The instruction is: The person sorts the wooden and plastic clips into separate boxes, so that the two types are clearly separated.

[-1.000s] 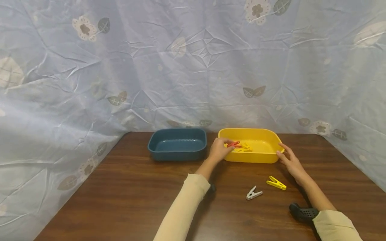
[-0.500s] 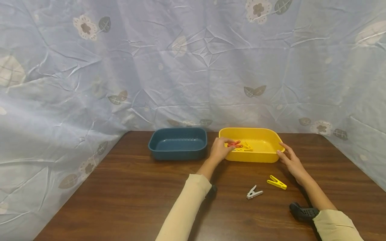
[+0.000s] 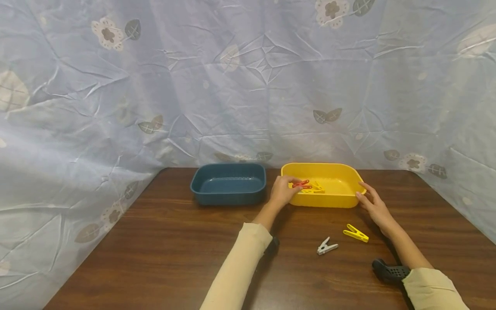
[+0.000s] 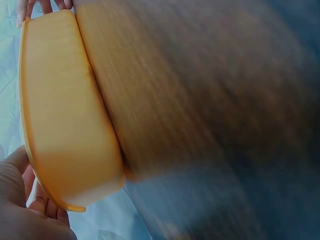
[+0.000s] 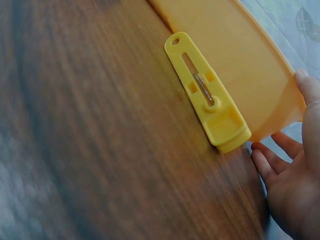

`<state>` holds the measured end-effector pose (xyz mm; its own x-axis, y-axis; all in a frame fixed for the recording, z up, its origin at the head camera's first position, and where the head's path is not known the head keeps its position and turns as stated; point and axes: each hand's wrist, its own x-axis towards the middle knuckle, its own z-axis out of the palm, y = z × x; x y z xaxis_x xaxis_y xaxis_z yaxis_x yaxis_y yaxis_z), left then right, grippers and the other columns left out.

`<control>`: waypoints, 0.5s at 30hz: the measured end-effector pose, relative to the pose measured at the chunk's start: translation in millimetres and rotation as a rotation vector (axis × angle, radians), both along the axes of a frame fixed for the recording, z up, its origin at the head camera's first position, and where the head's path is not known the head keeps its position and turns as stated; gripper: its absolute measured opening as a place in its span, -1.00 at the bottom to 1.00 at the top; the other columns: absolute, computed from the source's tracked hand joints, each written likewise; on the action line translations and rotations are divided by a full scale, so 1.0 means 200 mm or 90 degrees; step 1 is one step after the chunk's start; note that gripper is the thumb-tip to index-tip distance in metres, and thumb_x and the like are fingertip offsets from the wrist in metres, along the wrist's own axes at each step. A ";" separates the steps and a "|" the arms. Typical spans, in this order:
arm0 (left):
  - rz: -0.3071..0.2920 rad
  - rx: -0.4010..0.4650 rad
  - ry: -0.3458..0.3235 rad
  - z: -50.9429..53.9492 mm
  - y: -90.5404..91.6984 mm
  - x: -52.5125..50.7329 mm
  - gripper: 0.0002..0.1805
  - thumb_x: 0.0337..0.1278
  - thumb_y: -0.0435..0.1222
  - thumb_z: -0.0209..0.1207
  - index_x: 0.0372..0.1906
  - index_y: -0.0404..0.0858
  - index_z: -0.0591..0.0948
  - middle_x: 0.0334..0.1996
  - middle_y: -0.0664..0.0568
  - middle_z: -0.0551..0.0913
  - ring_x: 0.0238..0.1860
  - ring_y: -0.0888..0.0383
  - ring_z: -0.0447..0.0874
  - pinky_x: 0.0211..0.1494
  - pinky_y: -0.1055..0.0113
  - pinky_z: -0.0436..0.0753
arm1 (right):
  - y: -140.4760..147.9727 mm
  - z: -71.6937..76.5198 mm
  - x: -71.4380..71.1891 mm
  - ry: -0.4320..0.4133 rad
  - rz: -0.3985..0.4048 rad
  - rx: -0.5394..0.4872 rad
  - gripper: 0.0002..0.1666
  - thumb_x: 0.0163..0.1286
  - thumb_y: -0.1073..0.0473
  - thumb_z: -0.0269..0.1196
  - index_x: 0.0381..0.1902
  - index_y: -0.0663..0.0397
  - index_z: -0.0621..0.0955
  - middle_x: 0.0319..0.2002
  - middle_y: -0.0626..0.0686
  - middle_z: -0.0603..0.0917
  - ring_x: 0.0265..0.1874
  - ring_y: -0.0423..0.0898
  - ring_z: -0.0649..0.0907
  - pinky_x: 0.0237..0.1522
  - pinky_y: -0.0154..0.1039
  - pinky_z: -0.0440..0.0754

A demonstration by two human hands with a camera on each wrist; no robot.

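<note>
The yellow plastic tub (image 3: pixel 329 201) stands at the back of the table, with both hands at its ends. My left hand (image 3: pixel 282 191) grips its left end; in the left wrist view the thumb lies at the rim and the other fingers bend round the end. A red clothespin (image 3: pixel 306 187) lies inside, close to the left thumb, beside yellow clothespins (image 3: pixel 318 188). My right hand (image 3: pixel 376 212) holds the right end, thumb and fingers about the corner. Nearer me lie a loose yellow clothespin (image 3: pixel 355 233) and a white clothespin (image 3: pixel 327 246).
A dark blue tub (image 3: pixel 228 199) stands left of the yellow one. Both tubs sit on a brown wooden table (image 3: pixel 174 258), in front of a patterned cloth backdrop (image 3: pixel 232 86). Black wrist devices (image 3: pixel 389 272) show at both sleeves.
</note>
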<state>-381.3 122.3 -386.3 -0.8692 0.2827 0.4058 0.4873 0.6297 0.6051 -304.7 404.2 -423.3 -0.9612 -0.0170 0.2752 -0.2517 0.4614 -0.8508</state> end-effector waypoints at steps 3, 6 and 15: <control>0.003 -0.003 -0.002 0.00 0.00 0.00 -0.77 0.01 -0.19 0.30 -0.17 -0.12 0.71 -0.18 0.13 0.64 -0.14 0.17 0.41 -0.13 0.42 0.39 | 0.00 0.00 0.00 0.004 0.000 0.002 -0.28 0.48 -0.05 -0.12 0.43 0.10 -0.08 0.23 0.49 0.13 0.13 0.28 0.26 -0.11 -0.49 0.42; 0.003 -0.004 -0.002 0.00 0.00 0.00 -0.77 0.01 -0.19 0.30 -0.17 -0.12 0.71 -0.18 0.13 0.64 -0.13 0.17 0.41 -0.13 0.42 0.39 | 0.00 0.00 0.00 0.003 -0.001 0.000 -0.28 0.48 -0.05 -0.12 0.43 0.10 -0.08 0.23 0.51 0.12 0.13 0.28 0.27 -0.13 -0.51 0.42; 0.006 -0.007 -0.002 0.00 0.00 0.00 -0.76 0.02 -0.18 0.30 -0.16 -0.12 0.71 -0.17 0.12 0.63 -0.12 0.16 0.41 -0.14 0.42 0.39 | 0.00 0.01 0.00 -0.002 0.002 -0.003 -0.27 0.48 -0.06 -0.13 0.43 0.08 -0.09 0.22 0.50 0.13 0.13 0.29 0.27 -0.05 -0.36 0.46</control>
<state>-381.6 122.3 -386.2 -0.8727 0.2793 0.4004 0.4800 0.6409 0.5990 -304.3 404.3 -421.9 -0.9619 -0.0193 0.2728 -0.2512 0.4569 -0.8533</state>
